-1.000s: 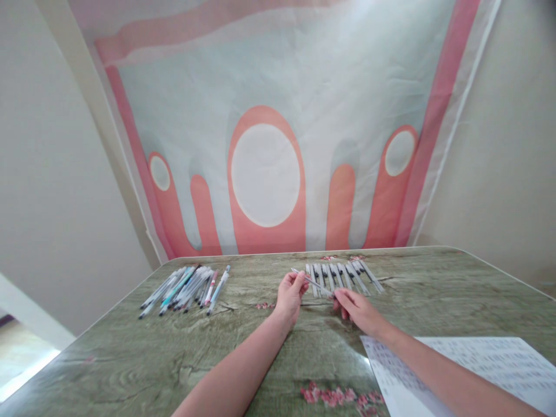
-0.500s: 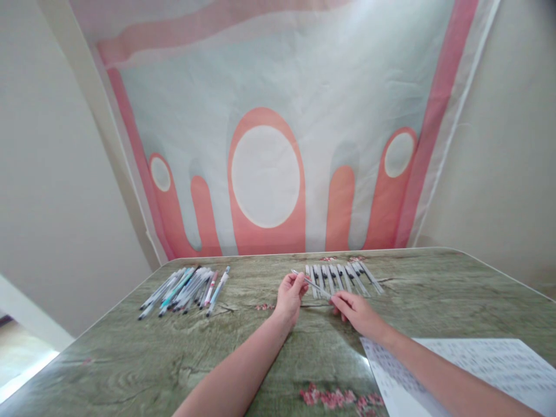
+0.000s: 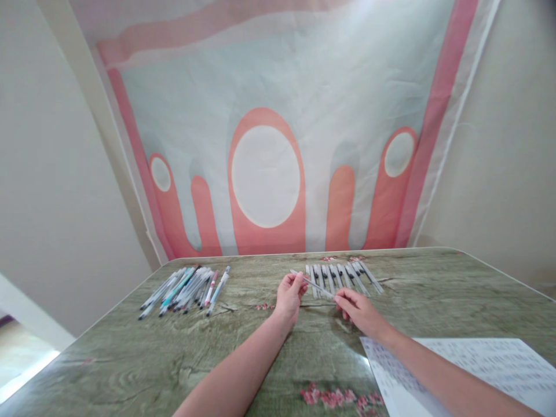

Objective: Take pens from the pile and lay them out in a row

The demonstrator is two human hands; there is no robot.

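Observation:
A slim pale pen (image 3: pixel 319 288) slants between my two hands above the middle of the table. My left hand (image 3: pixel 290 294) pinches its upper left end between thumb and fingers. At the lower right end, the fingertips of my right hand (image 3: pixel 354 307) are closed on it. Just behind the pen lies a row of clear-barrelled pens (image 3: pixel 343 279), set side by side, with dark parts showing near their upper ends. Which end of the held pen bears the tip is too small to tell.
A loose pile of pens (image 3: pixel 185 289), mostly clear with some blue and pink ones, lies on the left of the wood-patterned table (image 3: pixel 143 359). Printed paper sheets (image 3: pixel 486 370) lie at the right front, partly under my right forearm. A patterned cloth (image 3: pixel 317 116) hangs behind.
My right hand has shifted very slightly to the right and up along the pen's end. My left hand and the pens on the table have stayed put.

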